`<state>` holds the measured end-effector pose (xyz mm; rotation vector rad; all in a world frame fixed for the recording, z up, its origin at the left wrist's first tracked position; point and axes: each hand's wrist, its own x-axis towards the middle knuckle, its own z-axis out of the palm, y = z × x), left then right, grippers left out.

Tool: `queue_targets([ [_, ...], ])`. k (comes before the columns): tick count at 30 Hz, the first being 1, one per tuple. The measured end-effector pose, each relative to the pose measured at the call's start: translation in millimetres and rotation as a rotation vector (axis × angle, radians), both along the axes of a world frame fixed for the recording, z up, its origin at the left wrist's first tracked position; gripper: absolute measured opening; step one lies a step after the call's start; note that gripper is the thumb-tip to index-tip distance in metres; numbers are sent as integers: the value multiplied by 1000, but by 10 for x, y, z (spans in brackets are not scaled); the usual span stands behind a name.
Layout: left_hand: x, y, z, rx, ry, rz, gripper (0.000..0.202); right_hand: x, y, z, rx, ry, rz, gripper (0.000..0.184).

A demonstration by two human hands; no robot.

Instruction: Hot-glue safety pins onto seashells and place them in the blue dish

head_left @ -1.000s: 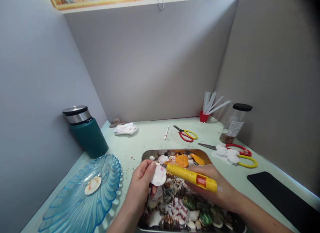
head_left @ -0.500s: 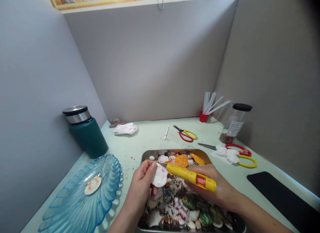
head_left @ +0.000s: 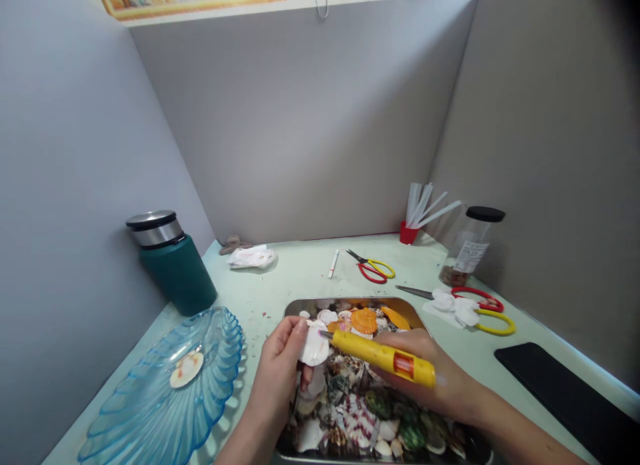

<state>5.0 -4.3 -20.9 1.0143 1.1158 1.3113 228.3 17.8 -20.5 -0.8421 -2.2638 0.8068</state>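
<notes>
My left hand [head_left: 283,358] pinches a white shell [head_left: 315,345] between thumb and fingers, its pale smooth side facing up. My right hand [head_left: 425,365] is wrapped round a yellow pen-shaped tool [head_left: 370,350] with a red window near its back end. The tool's thin dark metal tip meets the shell's face near a small pink mark. Both hands are above a metal tray [head_left: 420,312] filled with mixed shells, among them an orange scallop shell [head_left: 364,320] and a striped one [head_left: 356,415]. The fingers under the tool are partly hidden.
A blue glass shell-shaped dish [head_left: 165,412] at left holds one scallop shell [head_left: 187,370]. Behind stand a teal bottle [head_left: 180,272], a marker [head_left: 333,264] and scissors [head_left: 373,268]. At right are a jar [head_left: 465,252], tissue-wrapped scissors [head_left: 493,320] and a black phone-like slab [head_left: 560,398].
The shell has tilted and shifted slightly left in my left hand. The tool's tip has moved a little left and down, now on the shell's face.
</notes>
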Motion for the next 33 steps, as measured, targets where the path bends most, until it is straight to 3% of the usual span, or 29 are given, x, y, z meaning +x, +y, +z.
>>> queue_targets([
  [14, 24, -8, 40, -24, -10, 24, 30, -7, -2, -17, -13, 27, -4, 6],
  [23, 24, -21, 31, -24, 31, -12, 32, -22, 10, 2, 3, 26, -42, 15],
  [33, 18, -20, 20, -3, 66, 36, 31, -15, 16, -8, 15, 52, -34, 16],
])
